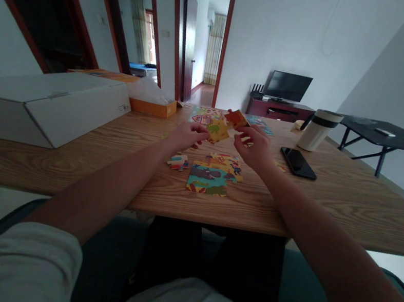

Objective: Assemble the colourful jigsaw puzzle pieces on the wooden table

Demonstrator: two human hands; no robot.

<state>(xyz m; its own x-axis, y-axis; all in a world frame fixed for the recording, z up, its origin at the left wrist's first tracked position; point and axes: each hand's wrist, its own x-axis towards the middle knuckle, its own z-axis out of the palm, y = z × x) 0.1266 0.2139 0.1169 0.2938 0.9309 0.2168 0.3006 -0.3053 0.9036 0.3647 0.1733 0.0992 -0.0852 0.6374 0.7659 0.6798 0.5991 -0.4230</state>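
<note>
My left hand is closed on a yellow puzzle piece with a green figure on it, held above the table. In my right hand is an orange-red puzzle piece, raised and tilted beside the yellow one. Below the hands lies a partly joined puzzle section with a grey hippo on teal, and orange-yellow pieces adjoin its far side. A loose puzzle piece rests to its left. Behind my hands lie more colourful puzzle parts, partly hidden.
A large white box stands at the left, with an orange box holding clear plastic behind it. To the right are a black phone and a white mug with a dark band. The wooden table ends close to my body.
</note>
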